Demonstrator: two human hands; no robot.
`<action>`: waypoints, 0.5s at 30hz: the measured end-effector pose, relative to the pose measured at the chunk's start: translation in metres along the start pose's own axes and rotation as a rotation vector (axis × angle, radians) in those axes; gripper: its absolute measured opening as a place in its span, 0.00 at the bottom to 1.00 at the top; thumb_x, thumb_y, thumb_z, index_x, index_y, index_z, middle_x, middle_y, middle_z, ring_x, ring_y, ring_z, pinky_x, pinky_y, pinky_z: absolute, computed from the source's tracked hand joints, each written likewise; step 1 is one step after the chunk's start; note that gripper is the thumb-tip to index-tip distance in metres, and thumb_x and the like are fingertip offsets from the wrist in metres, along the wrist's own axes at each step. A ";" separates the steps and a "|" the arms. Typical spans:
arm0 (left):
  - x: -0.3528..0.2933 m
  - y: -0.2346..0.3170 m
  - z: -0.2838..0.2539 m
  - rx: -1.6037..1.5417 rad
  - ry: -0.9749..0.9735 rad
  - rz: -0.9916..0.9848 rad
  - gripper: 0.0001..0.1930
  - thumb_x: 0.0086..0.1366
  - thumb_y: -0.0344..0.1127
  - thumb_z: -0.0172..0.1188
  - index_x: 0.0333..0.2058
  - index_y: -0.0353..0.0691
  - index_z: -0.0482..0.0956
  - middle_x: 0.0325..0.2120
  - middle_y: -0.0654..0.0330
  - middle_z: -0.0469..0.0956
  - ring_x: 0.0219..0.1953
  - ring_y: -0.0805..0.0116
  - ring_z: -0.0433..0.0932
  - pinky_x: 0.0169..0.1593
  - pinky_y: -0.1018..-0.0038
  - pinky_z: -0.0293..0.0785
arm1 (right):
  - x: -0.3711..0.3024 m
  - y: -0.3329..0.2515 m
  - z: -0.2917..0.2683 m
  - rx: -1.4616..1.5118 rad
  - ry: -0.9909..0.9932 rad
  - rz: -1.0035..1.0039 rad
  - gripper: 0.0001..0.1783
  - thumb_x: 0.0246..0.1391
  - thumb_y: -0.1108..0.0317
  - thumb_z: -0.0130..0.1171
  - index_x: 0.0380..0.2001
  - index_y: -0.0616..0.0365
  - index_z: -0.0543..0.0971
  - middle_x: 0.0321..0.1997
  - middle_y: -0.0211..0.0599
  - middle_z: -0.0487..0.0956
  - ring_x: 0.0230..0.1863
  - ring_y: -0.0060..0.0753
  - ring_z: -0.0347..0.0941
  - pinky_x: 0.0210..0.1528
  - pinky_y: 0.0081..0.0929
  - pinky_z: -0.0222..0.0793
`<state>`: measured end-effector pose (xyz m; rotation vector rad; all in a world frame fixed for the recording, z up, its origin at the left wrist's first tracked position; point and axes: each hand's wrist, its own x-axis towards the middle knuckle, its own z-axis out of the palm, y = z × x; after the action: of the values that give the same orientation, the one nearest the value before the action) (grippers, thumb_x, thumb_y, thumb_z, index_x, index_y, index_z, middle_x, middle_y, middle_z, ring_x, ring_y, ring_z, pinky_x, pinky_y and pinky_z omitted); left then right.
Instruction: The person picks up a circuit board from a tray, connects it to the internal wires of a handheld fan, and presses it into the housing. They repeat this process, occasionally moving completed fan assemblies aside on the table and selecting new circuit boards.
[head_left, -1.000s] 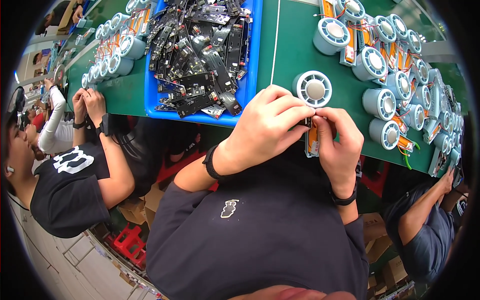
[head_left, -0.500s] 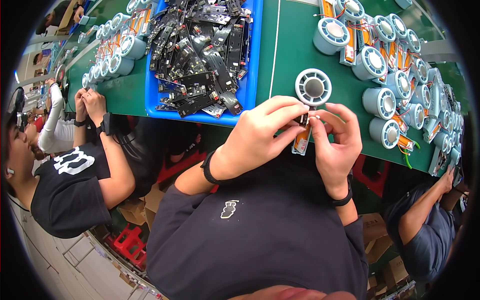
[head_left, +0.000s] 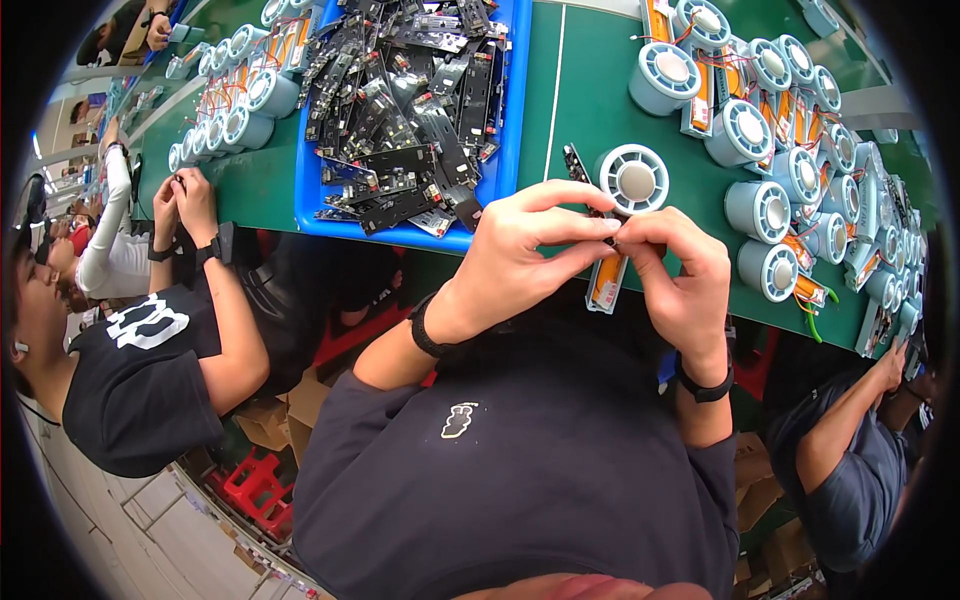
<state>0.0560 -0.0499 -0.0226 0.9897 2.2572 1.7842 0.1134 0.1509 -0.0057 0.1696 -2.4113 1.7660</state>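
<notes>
My left hand (head_left: 515, 250) is closed, its thumb and fingers pinching a narrow black circuit board (head_left: 575, 163) whose far end sticks out beyond the fingers. My right hand (head_left: 685, 275) is also closed, thumb and forefinger meeting at the board's near end; whatever tiny part they grip is hidden. Under both hands lies a handheld fan body, its pale blue round head (head_left: 633, 181) just beyond my fingers. Its handle, holding an orange battery (head_left: 607, 280), shows below them at the table's near edge.
A blue tray (head_left: 518, 110) heaped with black circuit boards (head_left: 440, 120) stands left of my hands. Rows of similar fan bodies (head_left: 742, 132) cover the right side; more (head_left: 245, 125) stand at far left. Co-workers sit left (head_left: 150, 370) and right (head_left: 850, 450), hands at the table.
The circuit board has turned, so its length now points away beside the fan head. My right-hand fingers have closed in against it. The view has shifted slightly.
</notes>
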 end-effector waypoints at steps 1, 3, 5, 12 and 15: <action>0.000 -0.001 0.000 -0.023 0.002 -0.007 0.14 0.56 0.20 0.74 0.41 0.37 0.89 0.47 0.54 0.84 0.45 0.63 0.87 0.49 0.71 0.86 | 0.001 -0.004 0.000 0.043 0.006 0.068 0.08 0.54 0.86 0.64 0.37 0.66 0.83 0.36 0.37 0.84 0.36 0.26 0.80 0.38 0.20 0.74; 0.000 -0.001 0.001 -0.045 0.005 -0.014 0.14 0.55 0.20 0.74 0.41 0.37 0.89 0.47 0.54 0.85 0.45 0.63 0.87 0.49 0.71 0.86 | 0.002 -0.004 -0.002 0.086 0.011 0.134 0.09 0.54 0.86 0.64 0.38 0.65 0.83 0.36 0.38 0.84 0.35 0.27 0.81 0.38 0.21 0.74; 0.000 0.000 0.001 -0.074 0.019 -0.016 0.14 0.55 0.20 0.74 0.41 0.37 0.89 0.46 0.53 0.85 0.45 0.63 0.87 0.49 0.71 0.86 | 0.006 0.003 -0.007 -0.065 -0.027 0.002 0.10 0.53 0.86 0.65 0.39 0.64 0.83 0.36 0.37 0.84 0.34 0.28 0.80 0.37 0.21 0.74; 0.004 -0.002 -0.001 -0.064 0.015 0.008 0.13 0.56 0.19 0.73 0.41 0.37 0.89 0.47 0.53 0.84 0.44 0.63 0.88 0.48 0.71 0.86 | 0.016 -0.004 -0.011 -0.299 -0.109 -0.141 0.12 0.51 0.85 0.67 0.40 0.62 0.83 0.35 0.37 0.84 0.29 0.28 0.76 0.34 0.23 0.72; 0.004 -0.001 0.000 -0.031 0.014 0.015 0.10 0.59 0.20 0.71 0.40 0.34 0.87 0.47 0.53 0.83 0.41 0.62 0.89 0.46 0.72 0.86 | 0.018 -0.004 -0.010 -0.388 -0.094 -0.250 0.13 0.50 0.85 0.67 0.40 0.62 0.83 0.36 0.37 0.84 0.27 0.28 0.74 0.33 0.24 0.72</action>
<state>0.0522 -0.0477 -0.0227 0.9949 2.2286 1.8324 0.0967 0.1589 0.0046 0.4907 -2.6048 1.1873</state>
